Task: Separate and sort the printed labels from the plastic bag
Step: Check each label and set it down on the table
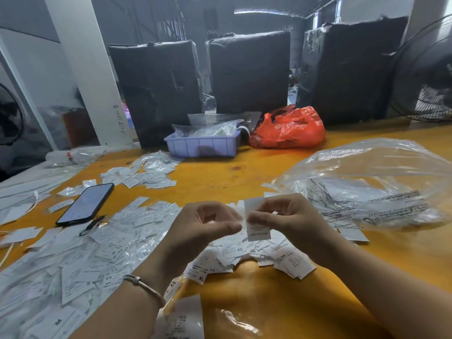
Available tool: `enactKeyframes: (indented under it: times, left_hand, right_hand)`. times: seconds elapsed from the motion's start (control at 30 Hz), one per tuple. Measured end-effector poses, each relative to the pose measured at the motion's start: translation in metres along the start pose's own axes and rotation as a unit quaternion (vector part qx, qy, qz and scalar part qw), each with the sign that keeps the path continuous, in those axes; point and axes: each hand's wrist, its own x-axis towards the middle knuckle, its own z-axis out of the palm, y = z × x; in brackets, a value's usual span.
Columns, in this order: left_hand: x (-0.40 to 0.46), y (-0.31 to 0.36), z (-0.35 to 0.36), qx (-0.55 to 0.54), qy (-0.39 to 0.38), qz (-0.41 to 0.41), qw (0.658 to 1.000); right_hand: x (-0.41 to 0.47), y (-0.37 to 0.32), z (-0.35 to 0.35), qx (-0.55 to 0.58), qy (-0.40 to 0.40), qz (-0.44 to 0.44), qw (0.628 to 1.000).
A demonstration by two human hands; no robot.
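A small white printed label (pixel 257 230) hangs upright between my hands above the yellow table (pixel 256 302). My right hand (pixel 288 220) pinches it between thumb and fingers. My left hand (pixel 208 225) is curled beside it, its thumb tip at the label's left edge; whether it grips the label is unclear. Under my hands lies a heap of loose white labels (pixel 247 252) marked XS and XL. A large clear plastic bag (pixel 371 182) with printed text lies to the right, with labels at its mouth.
More labels and small clear bags (pixel 73 253) cover the table's left side. A black phone (pixel 85 204) lies at the left. A lilac tray (pixel 203 144) and a red plastic bag (pixel 288 129) stand at the back, before black wrapped bundles (pixel 249 72).
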Motion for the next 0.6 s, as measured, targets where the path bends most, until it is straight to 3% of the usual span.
enactKeyframes:
  times: [0.17,0.3,0.43,0.6]
  left_hand:
    - [-0.001,-0.002,0.002,0.110,-0.103,-0.053,0.987]
    - [-0.001,-0.001,0.003,0.079,-0.084,-0.031,0.993]
    - [0.001,-0.003,0.003,0.037,-0.007,-0.017,0.999]
    - [0.001,-0.004,0.001,-0.006,0.027,-0.034,0.999]
  right_hand:
    - [0.003,0.000,-0.001,-0.085,-0.014,0.016,0.996]
    - [0.001,-0.003,-0.001,-0.158,-0.050,-0.005,0.986]
    - [0.001,-0.008,-0.005,0.011,0.006,0.008,1.000]
    - [0.002,0.000,-0.011,0.077,0.045,0.005,0.996]
